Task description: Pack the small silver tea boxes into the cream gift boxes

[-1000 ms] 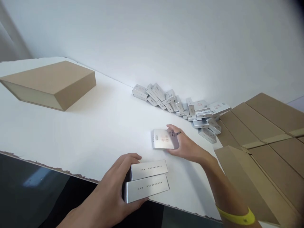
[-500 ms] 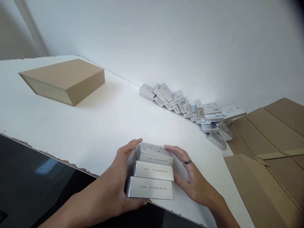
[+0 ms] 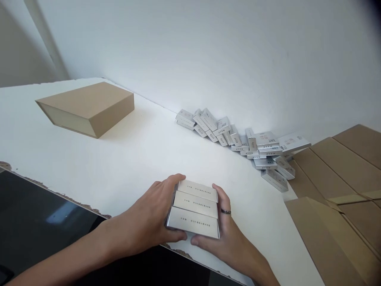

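Note:
Three small silver boxes stand side by side on edge near the front edge of the white table. My left hand clasps their left ends, fingers curled round the farthest box. My right hand, a dark ring on one finger, presses against their right ends with the thumb under the nearest box. Both hands squeeze the three boxes together as one block.
A row of several more small silver boxes lies toppled along the white wall. A closed brown cardboard box sits at the far left. Flat brown cardboard sheets are stacked at the right. A dark surface lies below the table's ragged front edge.
My right hand brought a third silver box from the table middle to the two in my left hand. Both hands have since closed on the block of three.

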Tool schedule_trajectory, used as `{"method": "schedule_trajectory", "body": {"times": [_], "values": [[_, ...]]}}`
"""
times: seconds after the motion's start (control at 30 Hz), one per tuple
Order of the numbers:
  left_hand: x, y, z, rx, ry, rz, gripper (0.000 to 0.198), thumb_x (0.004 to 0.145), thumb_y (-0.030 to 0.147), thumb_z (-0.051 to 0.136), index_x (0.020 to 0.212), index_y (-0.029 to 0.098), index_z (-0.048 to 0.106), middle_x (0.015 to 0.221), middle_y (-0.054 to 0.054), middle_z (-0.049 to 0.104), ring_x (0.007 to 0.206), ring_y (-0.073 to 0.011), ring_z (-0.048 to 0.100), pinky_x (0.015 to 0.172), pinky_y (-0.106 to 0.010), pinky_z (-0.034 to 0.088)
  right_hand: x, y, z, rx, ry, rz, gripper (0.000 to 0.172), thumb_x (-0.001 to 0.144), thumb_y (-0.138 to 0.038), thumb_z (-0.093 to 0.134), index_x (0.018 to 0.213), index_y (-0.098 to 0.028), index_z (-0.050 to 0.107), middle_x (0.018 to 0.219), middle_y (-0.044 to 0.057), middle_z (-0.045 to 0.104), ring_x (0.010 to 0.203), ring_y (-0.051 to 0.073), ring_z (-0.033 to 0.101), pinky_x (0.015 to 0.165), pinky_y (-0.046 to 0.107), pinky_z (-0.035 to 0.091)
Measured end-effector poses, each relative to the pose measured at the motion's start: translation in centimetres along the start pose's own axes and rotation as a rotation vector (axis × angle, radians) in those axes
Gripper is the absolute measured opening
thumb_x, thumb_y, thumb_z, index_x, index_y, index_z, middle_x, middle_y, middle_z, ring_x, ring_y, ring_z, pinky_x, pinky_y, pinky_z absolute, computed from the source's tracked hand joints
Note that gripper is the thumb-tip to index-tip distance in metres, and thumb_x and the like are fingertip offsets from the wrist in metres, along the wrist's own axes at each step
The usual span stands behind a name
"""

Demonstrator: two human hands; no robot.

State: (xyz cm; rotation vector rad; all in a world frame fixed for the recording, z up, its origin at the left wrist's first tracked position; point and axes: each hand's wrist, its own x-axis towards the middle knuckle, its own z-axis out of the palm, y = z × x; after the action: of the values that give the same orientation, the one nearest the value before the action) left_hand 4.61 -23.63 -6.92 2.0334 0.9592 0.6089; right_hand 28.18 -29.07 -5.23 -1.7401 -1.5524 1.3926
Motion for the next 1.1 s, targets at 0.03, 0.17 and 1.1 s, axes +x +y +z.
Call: {"method": "schedule_trajectory", "body": {"times": [0.03, 0.17, 1.1], "values": [[0.1, 0.1, -0.1, 0.017, -0.032, 0.025, 0.099, 0.07, 0.033, 0.082, 0.147, 0.031, 0.021, 0.153, -0.015, 0.035, 0.136, -0.0378, 0.043, 0.104, -0.056, 0.049, -0.1, -0.1, 0.2, -0.018, -0.001, 0.012, 0.125, 0.071, -0.039, 0.085, 0.151, -0.041, -0.011, 0.155, 0.011, 0.034, 0.14, 0.031, 0.04, 0.115, 0.059, 0.03], [0.5, 0.3, -0.3, 0.025, -0.102, 0.029, 0.099, 0.064, 0.031, 0.086, 0.146, 0.039, 0.03, 0.163, -0.01, 0.017, 0.145, -0.0406, 0.03, 0.109, -0.061, 0.043, -0.2, 0.0, 0.7, 0.003, -0.001, -0.038, 0.135, 0.063, -0.036, 0.091, 0.15, -0.047, -0.012, 0.162, 0.006, 0.016, 0.143, 0.028, 0.035, 0.116, 0.054, 0.032], [11.2, -7.4, -15.8, -0.841, 0.302, -0.813, 0.066, 0.078, 0.049, 0.076, 0.128, 0.014, 0.052, 0.093, -0.012, 0.065, 0.089, -0.0273, 0.072, 0.086, -0.044, 0.064, -4.6, 6.2, 2.3, 0.138, 0.32, -0.35, 0.055, 0.099, -0.049, 0.05, 0.148, -0.038, 0.028, 0.163, 0.004, 0.025, 0.152, 0.028, 0.021, 0.124, 0.053, 0.022]]}}
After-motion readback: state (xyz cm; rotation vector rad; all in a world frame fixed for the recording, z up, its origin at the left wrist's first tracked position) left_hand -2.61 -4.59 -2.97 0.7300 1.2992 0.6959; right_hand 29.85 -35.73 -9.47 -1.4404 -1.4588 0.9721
